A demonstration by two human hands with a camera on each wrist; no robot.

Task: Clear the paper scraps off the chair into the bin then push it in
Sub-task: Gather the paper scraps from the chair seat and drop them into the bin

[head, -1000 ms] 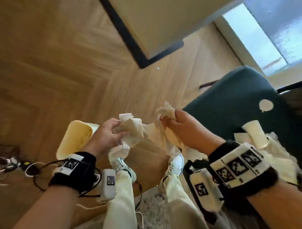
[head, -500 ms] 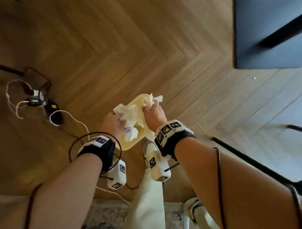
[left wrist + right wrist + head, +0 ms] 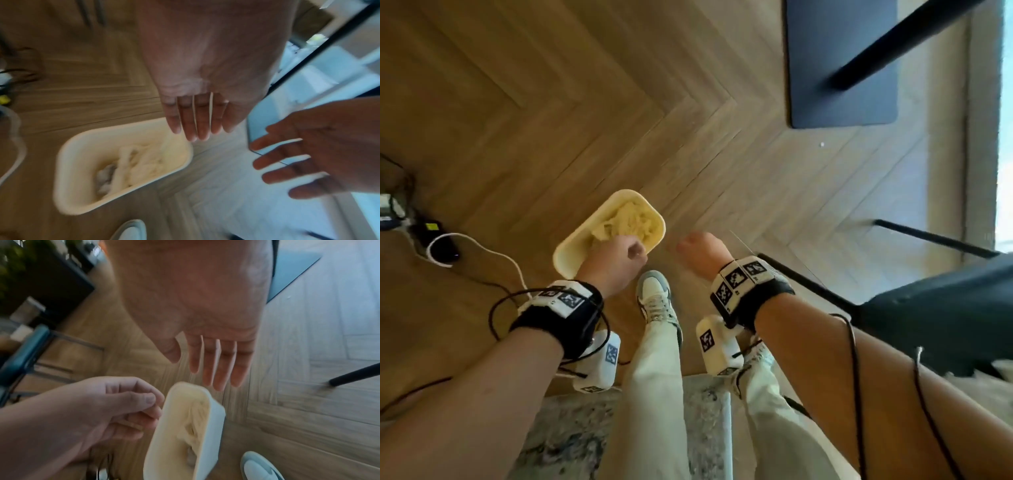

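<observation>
Moved: both fistfuls I held half a second ago now lie in the bin [image 3: 571, 255].
Fingers: left hand [image 3: 205, 91] and right hand [image 3: 197, 321] spread, empty.
Paper scraps [image 3: 631, 219]: inside bin.
Left: I judge chair [image 3: 941, 308] needs checking, then pushing in.

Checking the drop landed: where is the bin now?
In the head view the bin stands on the wood floor, left of centre, under the left hand, beside a shoe.
</observation>
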